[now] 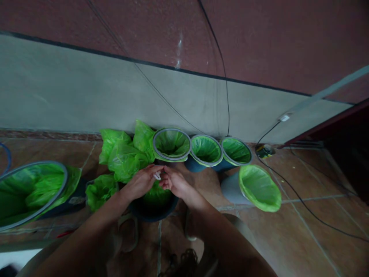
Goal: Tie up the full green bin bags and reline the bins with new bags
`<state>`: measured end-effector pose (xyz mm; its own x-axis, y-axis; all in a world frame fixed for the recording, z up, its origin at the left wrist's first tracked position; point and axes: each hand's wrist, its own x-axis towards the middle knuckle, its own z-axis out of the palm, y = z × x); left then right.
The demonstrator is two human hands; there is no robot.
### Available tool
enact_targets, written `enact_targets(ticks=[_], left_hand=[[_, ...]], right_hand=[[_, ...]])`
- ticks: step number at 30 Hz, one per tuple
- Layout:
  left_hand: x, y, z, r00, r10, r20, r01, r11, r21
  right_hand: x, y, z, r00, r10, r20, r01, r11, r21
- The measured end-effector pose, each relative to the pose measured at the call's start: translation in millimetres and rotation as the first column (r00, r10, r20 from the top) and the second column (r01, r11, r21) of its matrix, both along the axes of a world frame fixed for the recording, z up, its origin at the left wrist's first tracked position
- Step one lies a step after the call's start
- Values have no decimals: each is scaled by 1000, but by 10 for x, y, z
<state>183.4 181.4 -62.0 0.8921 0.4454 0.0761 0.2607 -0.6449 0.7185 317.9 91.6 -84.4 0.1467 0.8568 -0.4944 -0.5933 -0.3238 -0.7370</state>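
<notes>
My left hand (143, 180) is closed, with a small white scrap (157, 175) showing at its fingers; what the scrap is I cannot make out. Close against it, my right hand (175, 182) has its fingers curled, and the fingertips of both hands meet. Anything pinched in the right fingers is hidden. Below the hands a dark round bin (154, 216) stands on the floor between my feet. Bright green plastic bag (157, 195) shows inside this bin, partly covered by my hands.
Full green bags (125, 156) lie by the wall. Several bins with green liners stand about: a large one (65, 181) at left, grey-rimmed ones (190, 146) along the wall, and a tilted one (232, 188) at right. A black cable (300, 202) crosses the tiled floor.
</notes>
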Motion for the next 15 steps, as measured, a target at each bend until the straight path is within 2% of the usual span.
enact_targets(ticks=[2, 4, 10, 15], left_hand=[[9, -18, -43, 1000, 4, 21, -3, 1000, -22], [14, -34, -88, 999, 10, 39, -8, 999, -51], [38, -57, -141, 993, 28, 115, -7, 983, -182], [88, -75, -128, 984, 110, 143, -52, 933, -356]], right_hand=[[26, 8, 21, 994, -12, -104, 6, 998, -55], [57, 13, 18, 990, -21, -137, 11, 997, -77], [112, 19, -61, 963, -143, -227, 146, 989, -6], [126, 12, -6, 935, -269, -233, 277, 961, 3]])
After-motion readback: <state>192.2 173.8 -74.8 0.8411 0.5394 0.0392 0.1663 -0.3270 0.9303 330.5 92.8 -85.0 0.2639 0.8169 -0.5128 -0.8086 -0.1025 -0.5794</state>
